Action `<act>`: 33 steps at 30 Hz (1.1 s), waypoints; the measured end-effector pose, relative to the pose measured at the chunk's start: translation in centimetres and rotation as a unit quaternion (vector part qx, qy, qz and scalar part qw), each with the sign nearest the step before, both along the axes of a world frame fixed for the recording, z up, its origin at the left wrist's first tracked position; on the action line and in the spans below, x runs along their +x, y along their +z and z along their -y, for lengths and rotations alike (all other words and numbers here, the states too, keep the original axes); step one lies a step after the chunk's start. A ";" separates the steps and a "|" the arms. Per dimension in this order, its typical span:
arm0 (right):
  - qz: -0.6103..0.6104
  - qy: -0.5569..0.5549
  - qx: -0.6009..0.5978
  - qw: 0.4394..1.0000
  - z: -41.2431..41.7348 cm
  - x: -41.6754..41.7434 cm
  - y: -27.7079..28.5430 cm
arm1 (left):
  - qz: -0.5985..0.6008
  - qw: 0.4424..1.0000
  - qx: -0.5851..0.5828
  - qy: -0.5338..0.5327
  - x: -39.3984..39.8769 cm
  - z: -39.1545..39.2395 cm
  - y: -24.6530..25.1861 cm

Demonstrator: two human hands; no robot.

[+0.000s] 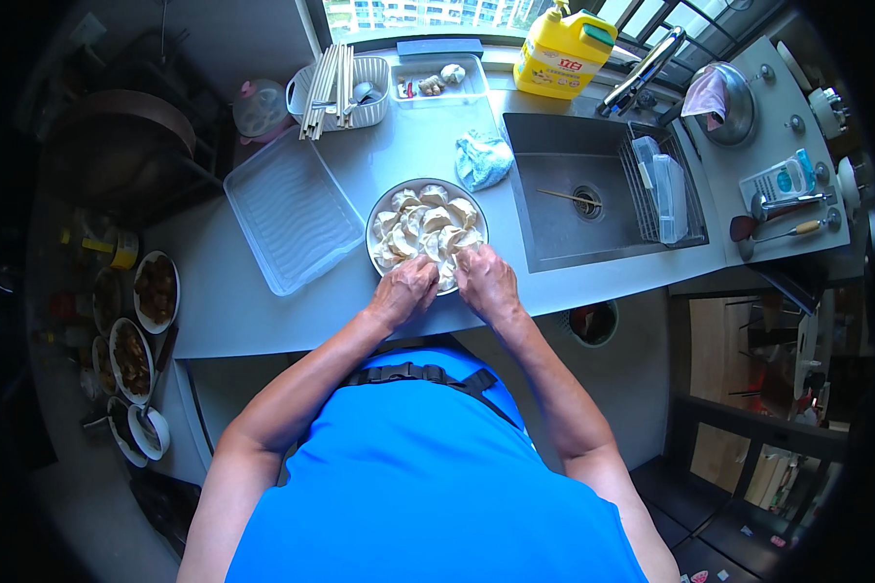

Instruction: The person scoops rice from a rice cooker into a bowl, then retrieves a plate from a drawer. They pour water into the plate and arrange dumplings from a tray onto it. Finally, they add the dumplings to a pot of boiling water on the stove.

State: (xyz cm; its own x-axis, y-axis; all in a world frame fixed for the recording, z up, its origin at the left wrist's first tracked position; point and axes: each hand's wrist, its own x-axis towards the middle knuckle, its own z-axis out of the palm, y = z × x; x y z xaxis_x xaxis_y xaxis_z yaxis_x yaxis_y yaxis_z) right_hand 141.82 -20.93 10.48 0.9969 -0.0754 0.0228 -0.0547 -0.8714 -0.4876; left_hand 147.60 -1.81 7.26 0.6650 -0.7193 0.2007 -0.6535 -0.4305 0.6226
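A round white plate with a dark rim (371, 244) rests on the light countertop, near its front edge. Folded dumplings (435, 218) cover most of it. My left hand (407, 288) is over the plate's near left side, its fingers curled down among the dumplings. Over the near right side, my right hand (487, 283) has its fingers bent in the same way, a short gap from the left. The backs of both hands hide the fingertips, so whether either one pinches a dumpling cannot be told.
Left of the plate lies a clear plastic container (292, 211). Behind stand a basket with chopsticks (364, 80), a tray with garlic and ginger (474, 86) and a yellow jug (565, 58). A blue cloth (483, 159) lies beside the steel sink (554, 218). Filled bowls (157, 291) stand far left.
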 end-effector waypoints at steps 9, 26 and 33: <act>0.028 0.006 0.019 0.999 0.6 -0.3 -0.9 | -0.036 0.998 -0.044 0.039 -0.1 -1.6 1.8; -0.019 0.020 0.022 0.999 -2.1 -2.3 1.8 | -0.413 0.867 -0.081 0.265 -0.3 -7.5 1.1; -0.054 0.075 -0.030 0.995 -3.5 -0.3 1.4 | -0.419 0.869 -0.096 0.245 0.2 -7.4 -0.6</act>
State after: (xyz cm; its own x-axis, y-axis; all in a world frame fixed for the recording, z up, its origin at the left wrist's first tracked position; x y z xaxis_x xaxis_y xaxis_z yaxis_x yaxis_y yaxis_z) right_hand 141.49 -17.44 11.90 0.9937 0.0724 -0.0851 0.0285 -0.9007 -0.4336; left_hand 147.80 5.58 6.65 0.8528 -0.3156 -0.4162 0.2961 -0.3643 0.8830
